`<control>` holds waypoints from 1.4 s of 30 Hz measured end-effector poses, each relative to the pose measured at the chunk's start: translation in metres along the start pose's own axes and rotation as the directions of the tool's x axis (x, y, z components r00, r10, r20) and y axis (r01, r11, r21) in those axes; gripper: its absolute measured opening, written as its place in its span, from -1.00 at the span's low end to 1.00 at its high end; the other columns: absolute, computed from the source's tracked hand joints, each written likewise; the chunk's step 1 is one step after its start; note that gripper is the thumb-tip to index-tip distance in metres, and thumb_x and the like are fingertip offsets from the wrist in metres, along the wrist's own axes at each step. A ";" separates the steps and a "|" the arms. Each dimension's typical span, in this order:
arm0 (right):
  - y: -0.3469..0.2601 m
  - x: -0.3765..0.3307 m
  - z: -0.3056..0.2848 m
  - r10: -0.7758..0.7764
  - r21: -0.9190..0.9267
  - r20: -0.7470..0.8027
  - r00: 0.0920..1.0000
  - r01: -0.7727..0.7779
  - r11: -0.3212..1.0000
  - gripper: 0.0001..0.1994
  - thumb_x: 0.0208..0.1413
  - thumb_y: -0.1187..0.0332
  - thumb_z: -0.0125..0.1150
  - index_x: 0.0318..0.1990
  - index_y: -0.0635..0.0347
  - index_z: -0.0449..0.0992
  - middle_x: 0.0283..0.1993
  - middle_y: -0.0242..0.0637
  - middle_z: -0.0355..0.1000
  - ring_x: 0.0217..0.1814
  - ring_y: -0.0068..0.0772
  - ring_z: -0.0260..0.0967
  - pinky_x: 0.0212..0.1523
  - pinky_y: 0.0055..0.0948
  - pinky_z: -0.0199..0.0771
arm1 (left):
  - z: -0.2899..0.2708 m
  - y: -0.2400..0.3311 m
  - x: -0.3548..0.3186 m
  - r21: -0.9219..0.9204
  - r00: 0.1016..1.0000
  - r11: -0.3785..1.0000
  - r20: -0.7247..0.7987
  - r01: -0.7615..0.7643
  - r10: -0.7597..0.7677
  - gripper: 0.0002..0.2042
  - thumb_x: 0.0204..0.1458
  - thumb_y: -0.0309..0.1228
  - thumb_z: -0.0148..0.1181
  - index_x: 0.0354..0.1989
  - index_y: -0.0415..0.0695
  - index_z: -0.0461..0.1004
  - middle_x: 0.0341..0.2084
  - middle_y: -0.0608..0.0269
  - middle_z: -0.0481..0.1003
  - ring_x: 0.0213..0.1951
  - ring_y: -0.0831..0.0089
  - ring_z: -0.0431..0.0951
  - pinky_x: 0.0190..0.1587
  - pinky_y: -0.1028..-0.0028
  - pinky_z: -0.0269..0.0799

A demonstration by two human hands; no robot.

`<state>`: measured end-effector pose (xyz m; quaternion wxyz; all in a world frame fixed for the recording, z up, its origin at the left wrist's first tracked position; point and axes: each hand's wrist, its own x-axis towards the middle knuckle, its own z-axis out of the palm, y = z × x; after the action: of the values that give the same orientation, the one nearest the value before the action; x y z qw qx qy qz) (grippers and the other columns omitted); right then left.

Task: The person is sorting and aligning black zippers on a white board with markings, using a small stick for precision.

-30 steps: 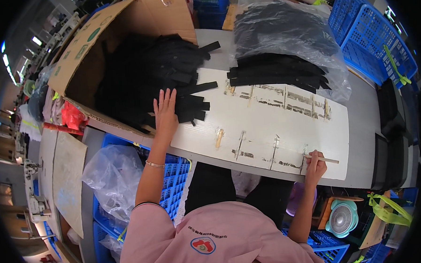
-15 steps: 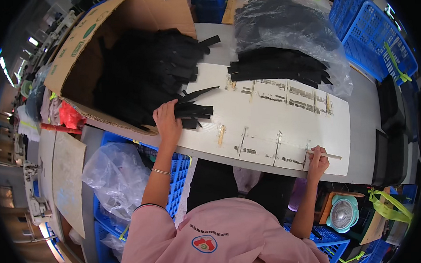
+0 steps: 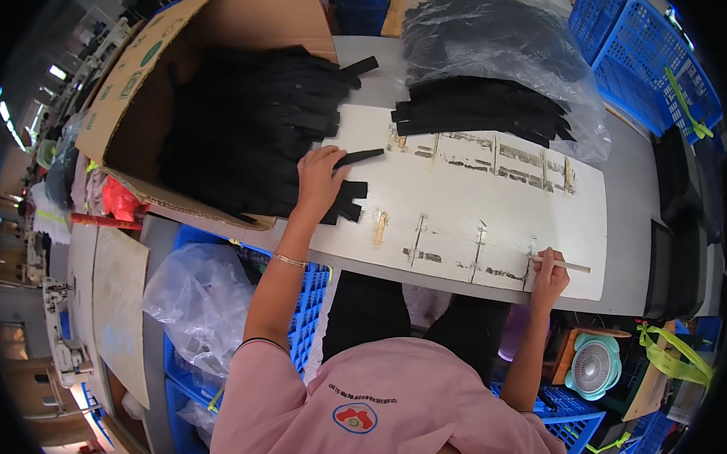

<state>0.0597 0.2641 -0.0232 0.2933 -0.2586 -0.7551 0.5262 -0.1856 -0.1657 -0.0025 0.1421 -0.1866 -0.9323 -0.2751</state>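
My left hand (image 3: 321,182) is closed on the end of a black fabric strip (image 3: 362,156) at the edge of a dark heap. The strip's free end points right over the white board (image 3: 427,196). The heap of black strips (image 3: 250,126) spills out of a cardboard box lying on its side, and several loose ends stick out beside my wrist. Near the board's front right corner, my right hand (image 3: 549,274) grips a thin pale stick (image 3: 574,266), which lies almost level. Dark smears and drawn lines mark the board.
A cardboard box (image 3: 192,27) stands open at the far left. Beyond the board, a neat stack of black strips (image 3: 476,108) lies against a clear plastic bag (image 3: 493,26) of dark strips. Blue crates (image 3: 656,60) are at the far right, black blocks (image 3: 671,213) at the right edge.
My left hand has moved right and slightly away from me along the heap's edge, and now has hold of a black strip. My right hand has stayed in place with the stick.
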 end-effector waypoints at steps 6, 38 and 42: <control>0.008 0.001 -0.005 -0.032 -0.026 -0.007 0.999 0.032 0.999 -0.72 0.45 0.24 0.08 -0.26 0.23 0.58 -0.57 -0.53 0.31 -0.57 -0.79 0.10 -0.56 -0.62 0.06 | 0.006 0.042 0.018 0.141 0.982 0.984 -0.141 -0.109 0.129 -0.90 0.15 -0.43 0.27 -0.27 -0.19 0.63 -0.23 0.19 0.62 -0.11 0.17 0.59 0.17 0.16 0.34; -0.003 -0.047 -0.047 -0.361 -0.657 0.398 0.843 0.537 0.529 -0.43 0.17 0.56 0.27 0.35 0.15 0.32 0.43 -0.24 0.37 0.56 -0.12 0.19 0.58 0.09 -0.13 | 0.038 0.174 -0.141 0.010 0.959 0.996 0.272 -0.088 0.082 -0.26 0.22 -0.12 0.22 0.48 -0.25 0.15 0.50 -0.03 0.09 0.55 0.11 -0.01 0.48 -0.30 -0.40; -0.006 -0.045 -0.048 -0.357 -0.668 0.399 0.845 0.535 0.518 -0.50 0.22 0.46 0.25 0.31 0.17 0.35 0.41 -0.25 0.39 0.55 -0.10 0.19 0.58 0.11 -0.11 | 0.022 0.153 -0.144 0.054 0.969 0.998 0.248 -0.028 0.013 -0.28 0.22 -0.09 0.24 0.47 -0.20 0.19 0.49 0.03 0.15 0.54 0.11 0.05 0.45 -0.34 -0.47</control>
<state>0.1243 0.2618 -0.0119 0.2008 -0.0956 -0.9707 0.0916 0.0040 -0.0722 -0.0028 0.0328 -0.2250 -0.9483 -0.2212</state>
